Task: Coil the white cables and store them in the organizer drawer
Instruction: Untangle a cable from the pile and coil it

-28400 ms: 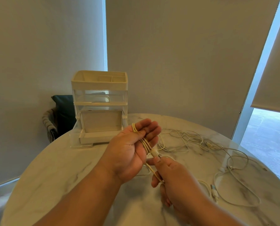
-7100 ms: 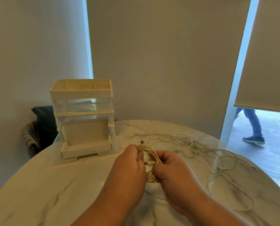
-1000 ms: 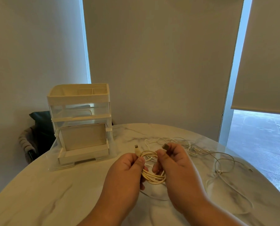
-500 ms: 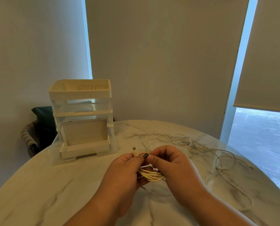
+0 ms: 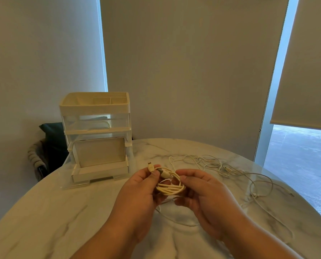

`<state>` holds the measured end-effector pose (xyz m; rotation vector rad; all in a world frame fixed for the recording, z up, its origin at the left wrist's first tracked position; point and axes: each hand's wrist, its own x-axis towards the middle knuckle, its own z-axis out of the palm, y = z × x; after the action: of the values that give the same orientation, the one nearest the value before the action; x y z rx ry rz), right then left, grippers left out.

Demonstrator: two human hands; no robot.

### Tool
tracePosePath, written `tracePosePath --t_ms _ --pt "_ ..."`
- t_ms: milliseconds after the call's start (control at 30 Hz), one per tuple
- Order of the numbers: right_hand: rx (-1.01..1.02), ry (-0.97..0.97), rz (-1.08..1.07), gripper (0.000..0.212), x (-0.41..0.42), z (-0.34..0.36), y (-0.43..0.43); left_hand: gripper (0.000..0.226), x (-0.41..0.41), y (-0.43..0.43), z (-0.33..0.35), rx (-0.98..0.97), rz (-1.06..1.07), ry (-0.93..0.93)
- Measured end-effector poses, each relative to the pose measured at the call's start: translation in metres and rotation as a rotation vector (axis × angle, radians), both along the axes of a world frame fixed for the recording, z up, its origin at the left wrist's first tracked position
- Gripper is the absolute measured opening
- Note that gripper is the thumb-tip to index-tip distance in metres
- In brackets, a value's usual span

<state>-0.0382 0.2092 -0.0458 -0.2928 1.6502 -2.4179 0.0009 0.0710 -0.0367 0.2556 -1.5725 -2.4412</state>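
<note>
Centre left, one organizer (image 5: 95, 109) stands, its one drawer (image 5: 100, 170) pulled out. Mid-frame the left hand (image 5: 137, 195) pinches the one coil (image 5: 171, 186) at its plug and the right hand (image 5: 208, 197) curls round its other side, hands further apart than a moment ago. One loose tangle (image 5: 229, 171) lies at right.

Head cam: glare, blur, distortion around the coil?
Head view: daylight from the right window, room dim; wide-angle tilts the roller blind edges; coiled white cable sharp between left hand and right hand; loose white cables blend into the round marble table.
</note>
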Motion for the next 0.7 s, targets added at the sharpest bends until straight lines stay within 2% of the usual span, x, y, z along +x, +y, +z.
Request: tracePosePath --t_ms 100,167,367,533,700 --pt "0.042 -0.011 0.018 0.017 0.0007 0.0010 0.0000 0.018 0.0025 0.0008 -0.0002 -0.147 0.018 0.002" --pt "0.046 -0.012 0.018 0.017 -0.0003 0.0008 0.0006 0.018 0.0028 0.0008 -0.0005 -0.151 0.009 0.004" --pt "0.007 -0.070 0.046 0.020 0.0000 0.0005 0.0005 0.020 0.0034 0.0037 0.0021 0.075 -0.026 -0.006" --pt "-0.020 -0.078 0.061 0.018 0.0004 0.0015 0.0002 0.048 0.0047 0.0016 0.0055 0.298 -0.108 -0.046" --pt "-0.065 -0.132 0.056 0.043 0.0026 0.0065 0.0021 0.056 0.0054 -0.0041 0.0085 0.385 -0.144 -0.058"
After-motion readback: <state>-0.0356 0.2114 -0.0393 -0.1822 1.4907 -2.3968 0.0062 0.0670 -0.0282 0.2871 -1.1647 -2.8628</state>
